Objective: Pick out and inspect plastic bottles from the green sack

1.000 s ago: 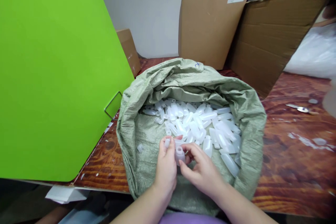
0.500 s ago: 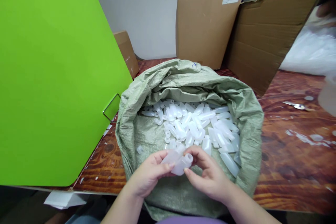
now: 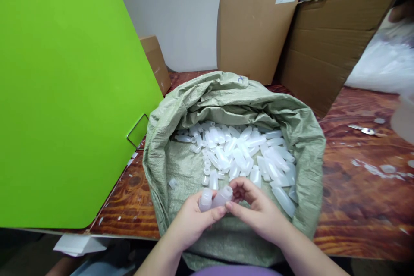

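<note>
A green woven sack (image 3: 300, 129) lies open on the wooden table, holding several small translucent white plastic bottles (image 3: 239, 151). Over the sack's near edge, my left hand (image 3: 190, 222) is closed round two of these small bottles (image 3: 213, 198), necks pointing up and away. My right hand (image 3: 258, 213) is right beside it, thumb and fingers curled and pinched at the neck of the right-hand bottle. Both hands touch each other at the bottles.
A large bright green panel (image 3: 64, 95) stands at the left with a wire clip (image 3: 137, 131) at its edge. Cardboard boxes (image 3: 255, 26) stand behind the sack. On the table (image 3: 362, 194) at the right lie a metal spoon (image 3: 364, 130), white scraps and a plastic bag (image 3: 384, 64).
My hands drew back from the pile toward me. The bottles in my left hand tipped from lying sideways to necks up, with my right hand staying at them.
</note>
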### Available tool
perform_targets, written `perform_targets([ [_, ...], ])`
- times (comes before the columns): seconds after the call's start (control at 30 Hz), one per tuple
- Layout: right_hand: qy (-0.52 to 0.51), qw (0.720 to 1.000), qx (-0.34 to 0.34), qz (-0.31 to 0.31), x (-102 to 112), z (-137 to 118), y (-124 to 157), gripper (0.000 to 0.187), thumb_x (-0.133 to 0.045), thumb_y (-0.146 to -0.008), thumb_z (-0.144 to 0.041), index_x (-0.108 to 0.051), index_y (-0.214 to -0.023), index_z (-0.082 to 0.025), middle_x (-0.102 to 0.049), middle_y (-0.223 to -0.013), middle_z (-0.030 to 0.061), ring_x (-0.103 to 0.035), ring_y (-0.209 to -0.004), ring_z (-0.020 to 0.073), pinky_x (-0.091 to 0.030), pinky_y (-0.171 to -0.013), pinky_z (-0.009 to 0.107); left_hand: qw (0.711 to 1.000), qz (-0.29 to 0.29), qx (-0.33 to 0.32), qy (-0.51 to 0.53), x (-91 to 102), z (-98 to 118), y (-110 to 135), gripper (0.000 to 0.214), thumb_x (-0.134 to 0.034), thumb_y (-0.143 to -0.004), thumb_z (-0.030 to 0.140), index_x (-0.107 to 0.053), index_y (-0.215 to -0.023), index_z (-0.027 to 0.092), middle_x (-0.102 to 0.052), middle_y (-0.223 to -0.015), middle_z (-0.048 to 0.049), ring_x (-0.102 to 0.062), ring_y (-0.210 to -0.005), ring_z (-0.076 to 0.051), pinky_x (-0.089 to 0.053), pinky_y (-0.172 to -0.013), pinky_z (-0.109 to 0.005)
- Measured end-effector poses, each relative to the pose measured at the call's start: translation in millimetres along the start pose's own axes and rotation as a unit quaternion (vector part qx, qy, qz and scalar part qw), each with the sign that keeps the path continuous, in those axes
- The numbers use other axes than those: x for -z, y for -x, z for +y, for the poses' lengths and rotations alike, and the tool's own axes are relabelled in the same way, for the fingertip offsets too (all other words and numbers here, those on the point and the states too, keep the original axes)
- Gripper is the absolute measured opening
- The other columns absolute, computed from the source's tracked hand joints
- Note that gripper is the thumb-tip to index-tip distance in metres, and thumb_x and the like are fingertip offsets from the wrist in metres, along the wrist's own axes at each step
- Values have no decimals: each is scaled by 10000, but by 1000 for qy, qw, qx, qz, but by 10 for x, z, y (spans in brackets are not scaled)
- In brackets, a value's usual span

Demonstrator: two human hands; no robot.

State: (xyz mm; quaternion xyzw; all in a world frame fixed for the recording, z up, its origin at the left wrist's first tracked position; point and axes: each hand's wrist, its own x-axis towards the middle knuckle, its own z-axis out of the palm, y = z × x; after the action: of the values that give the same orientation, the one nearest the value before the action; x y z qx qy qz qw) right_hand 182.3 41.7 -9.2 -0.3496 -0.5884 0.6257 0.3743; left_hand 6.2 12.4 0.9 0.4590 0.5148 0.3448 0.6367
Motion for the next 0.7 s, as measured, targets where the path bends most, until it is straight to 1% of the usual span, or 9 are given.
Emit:
perform_targets([
  [0.07, -22, 999, -24, 21, 2, 0, 3, 188, -636, -771, -311, -529, -868, -191, -562, -795, -3, -527, -736, 122, -443, -699, 253, 1000, -1, 1, -31, 35, 4, 21, 405, -657, -729, 460, -593, -882, 90, -467, -631, 26, -362, -521, -73, -307, -480, -207],
  [0.23, -84, 992, -78, 54, -25, -19, -2, 278, -690, -692, -396, -537, -750, -172, -536, -684, -16, -491, -639, 109, -425, -614, 236, 996, 20, -11, -85, 25, 68, 84, 385, -668, -706, 459, -608, -839, 103, -569, -711, -21, -465, -643, -123, -364, -614, -236],
  [0.33, -66, 994, -71, 59, -46, -29, 14, 258, -682, -689, -370, -531, -727, -164, -527, -653, -20, -484, -606, 101, -423, -583, 227, 994, 17, -8, -105, -11, 103, 115, 371, -641, -719, 475, -618, -743, 106, -543, -627, -4, -444, -576, -109, -337, -561, -223],
  [0.43, 7, 997, -33, 68, -46, -12, 55, 169, -620, -740, -306, -535, -736, -160, -541, -662, -10, -505, -606, 102, -435, -582, 222, 996, -14, 4, -89, -31, 96, 125, 397, -600, -744, 502, -623, -686, 110, -437, -497, 37, -347, -442, -75, -236, -443, -216],
  [0.5, 70, 995, 1, 75, -28, 11, 83, 113, -578, -768, -267, -541, -745, -163, -555, -674, 0, -527, -615, 110, -446, -576, 219, 997, -37, 10, -62, -36, 76, 123, 423, -581, -754, 517, -629, -665, 106, -392, -452, 47, -304, -400, -65, -187, -413, -221],
  [0.53, 103, 991, 22, 78, -14, 21, 93, 89, -564, -775, -247, -542, -744, -166, -558, -675, 1, -534, -615, 112, -451, -569, 216, 998, -44, 11, -50, -38, 66, 122, 430, -577, -758, 516, -630, -652, 103, -407, -450, 39, -301, -392, -62, -180, -407, -221],
  [0.6, 176, 977, 81, 86, 24, 31, 104, 39, -549, -776, -197, -543, -746, -173, -565, -678, 3, -546, -617, 112, -459, -572, 212, 998, -53, 16, -23, -45, 46, 118, 415, -586, -761, 496, -628, -649, 99, -499, -489, 2, -315, -384, -54, -186, -393, -214],
  [0.67, 255, 950, 162, 82, 62, 18, 110, 42, -530, -776, -146, -541, -751, -179, -573, -678, 4, -557, -620, 113, -465, -586, 213, 997, -59, 37, 20, -56, 27, 114, 371, -614, -755, 461, -625, -680, 98, -594, -555, -41, -335, -368, -42, -183, -370, -198],
  [0.7, 295, 930, 205, 72, 77, 2, 118, 62, -517, -780, -126, -540, -760, -180, -581, -680, 7, -563, -624, 116, -467, -589, 216, 995, -64, 55, 51, -60, 17, 110, 351, -627, -749, 445, -630, -707, 97, -618, -569, -54, -345, -354, -38, -178, -356, -188],
])
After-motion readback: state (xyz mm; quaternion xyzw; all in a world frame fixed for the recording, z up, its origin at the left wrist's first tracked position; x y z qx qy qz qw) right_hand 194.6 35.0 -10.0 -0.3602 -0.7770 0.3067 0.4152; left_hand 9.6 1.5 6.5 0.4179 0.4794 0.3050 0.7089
